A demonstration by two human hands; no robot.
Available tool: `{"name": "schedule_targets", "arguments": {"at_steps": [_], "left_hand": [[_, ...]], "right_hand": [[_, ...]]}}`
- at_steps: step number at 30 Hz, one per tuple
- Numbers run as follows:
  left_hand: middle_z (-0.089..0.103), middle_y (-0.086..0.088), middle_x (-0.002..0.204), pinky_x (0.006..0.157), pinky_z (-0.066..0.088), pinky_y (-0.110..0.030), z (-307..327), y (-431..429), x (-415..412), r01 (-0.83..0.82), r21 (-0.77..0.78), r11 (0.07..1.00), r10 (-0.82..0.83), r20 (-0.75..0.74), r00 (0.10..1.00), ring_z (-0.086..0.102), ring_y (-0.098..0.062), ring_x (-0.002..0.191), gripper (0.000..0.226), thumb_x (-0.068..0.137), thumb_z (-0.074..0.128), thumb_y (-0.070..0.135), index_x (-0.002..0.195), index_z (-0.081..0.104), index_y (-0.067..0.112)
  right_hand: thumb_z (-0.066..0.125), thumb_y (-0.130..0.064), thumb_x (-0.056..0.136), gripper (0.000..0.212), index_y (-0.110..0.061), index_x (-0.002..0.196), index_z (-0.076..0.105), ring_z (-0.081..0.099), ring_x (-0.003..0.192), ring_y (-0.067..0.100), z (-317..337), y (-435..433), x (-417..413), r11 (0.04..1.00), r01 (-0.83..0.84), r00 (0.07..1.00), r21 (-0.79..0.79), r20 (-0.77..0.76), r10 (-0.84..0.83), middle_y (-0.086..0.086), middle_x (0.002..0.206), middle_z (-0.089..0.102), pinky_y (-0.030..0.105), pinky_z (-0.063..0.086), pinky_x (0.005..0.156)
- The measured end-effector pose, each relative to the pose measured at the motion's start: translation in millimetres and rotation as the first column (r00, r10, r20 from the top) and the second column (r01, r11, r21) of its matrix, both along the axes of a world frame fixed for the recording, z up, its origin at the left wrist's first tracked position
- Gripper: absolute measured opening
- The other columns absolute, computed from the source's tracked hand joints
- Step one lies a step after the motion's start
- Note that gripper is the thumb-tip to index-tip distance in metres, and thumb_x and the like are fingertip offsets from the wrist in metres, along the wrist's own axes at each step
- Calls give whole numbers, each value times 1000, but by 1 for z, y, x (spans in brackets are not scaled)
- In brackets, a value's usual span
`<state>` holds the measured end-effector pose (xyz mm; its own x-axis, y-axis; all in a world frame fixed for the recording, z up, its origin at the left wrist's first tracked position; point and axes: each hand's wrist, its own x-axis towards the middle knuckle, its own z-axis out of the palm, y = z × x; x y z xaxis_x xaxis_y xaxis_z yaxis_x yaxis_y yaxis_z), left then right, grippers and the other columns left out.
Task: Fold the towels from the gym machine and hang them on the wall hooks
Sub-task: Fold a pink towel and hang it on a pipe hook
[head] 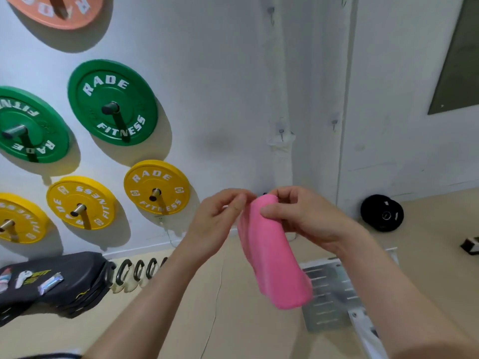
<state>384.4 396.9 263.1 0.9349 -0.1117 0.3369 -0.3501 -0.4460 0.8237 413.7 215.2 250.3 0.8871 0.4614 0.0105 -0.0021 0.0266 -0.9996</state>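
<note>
Soft pink folded cloth towel hangs in mid-air before the white wall. Fingers of left hand and right hand pinch its top edge. I judge the fold near done, hanging pending — next move: lift the top onto a small metal wall hook above.

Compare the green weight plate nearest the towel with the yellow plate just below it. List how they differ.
The green plate looks larger and hangs higher; the yellow plate is smaller, lower and nearer the pink towel. Both are round, bear white RADE FITNESS lettering and sit on wall pegs.
</note>
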Motion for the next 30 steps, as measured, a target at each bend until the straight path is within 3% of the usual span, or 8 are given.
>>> {"name": "schedule_targets", "arguments": {"at_steps": [4, 6, 9, 15, 20, 25, 27, 30], "left_hand": [[71, 6, 81, 75, 50, -22, 22, -18, 73, 94, -31, 995, -95, -36, 995, 65, -5, 79, 4, 86, 67, 17, 87, 71, 19], [71, 5, 75, 73, 50, -28, 25, -10, 106, 74, -57, 996, -78, -78, 994, 63, -8, 74, 3, 81, 73, 23, 78, 73, 21], [69, 2, 75, 73, 47, -31, 28, 0, 152, 89, -46, 995, -95, -146, 985, 60, -9, 74, 16, 76, 70, 37, 77, 73, 21], [72, -6, 77, 69, 46, -29, 36, 20, 239, 218, -12, 976, -214, -262, 941, 61, -10, 71, 29, 72, 71, 45, 79, 76, 16], [70, -6, 74, 62, 48, -20, 42, 30, 310, 306, -278, 911, -359, -167, 918, 63, -13, 69, 19, 75, 70, 28, 79, 75, 10], [67, -8, 79, 69, 46, -27, 47, 13, 375, 328, -438, 837, -438, -177, 882, 59, -19, 75, 21, 83, 65, 27, 84, 73, 8], [62, -9, 78, 64, 45, -25, 52, -1, 396, 324, -524, 788, -478, -189, 858, 55, -19, 72, 30, 86, 61, 26, 93, 65, -3], [60, -5, 71, 57, 44, -23, 66, -24, 425, 305, -580, 756, -488, -187, 853, 52, -15, 63, 26, 89, 52, 26, 88, 61, 2]], "right_hand": [[72, -25, 75, 24, -5, 87, 70, 47, 84, 33, 21, -17, 75, 992, -122, 993, -20, -5, 122, 18, 88, 56, 48, 35, 76], [64, -16, 80, 12, -9, 85, 72, 52, 79, 29, 27, -22, 105, 984, -174, 983, 37, -54, 176, 15, 83, 59, 38, 46, 76], [61, -7, 86, 12, -8, 90, 73, 61, 73, 16, 28, -22, 153, 969, -230, 966, 88, -100, 239, 11, 82, 65, 23, 53, 69], [71, -20, 81, 16, -8, 91, 72, 56, 69, 18, 31, 6, 232, 991, -127, 990, 42, -57, 129, 7, 79, 64, 21, 49, 60], [66, -28, 84, 22, -10, 96, 66, 54, 96, 18, 51, 14, 291, 997, -71, 997, -29, 15, 71, 5, 95, 60, 39, 42, 84], [65, -31, 87, 34, 0, 100, 63, 57, 90, 13, 71, -2, 344, 999, -41, 999, 5, 8, 41, 6, 91, 60, 28, 53, 73], [66, -33, 84, 49, 10, 106, 59, 55, 83, 16, 76, -12, 365, 999, -24, 1000, 35, -15, 25, 12, 90, 53, 25, 55, 67], [68, -33, 81, 43, 4, 104, 63, 53, 65, 11, 85, -30, 399, 995, -28, 998, 98, -53, 34, 9, 79, 50, 21, 53, 56]]}}
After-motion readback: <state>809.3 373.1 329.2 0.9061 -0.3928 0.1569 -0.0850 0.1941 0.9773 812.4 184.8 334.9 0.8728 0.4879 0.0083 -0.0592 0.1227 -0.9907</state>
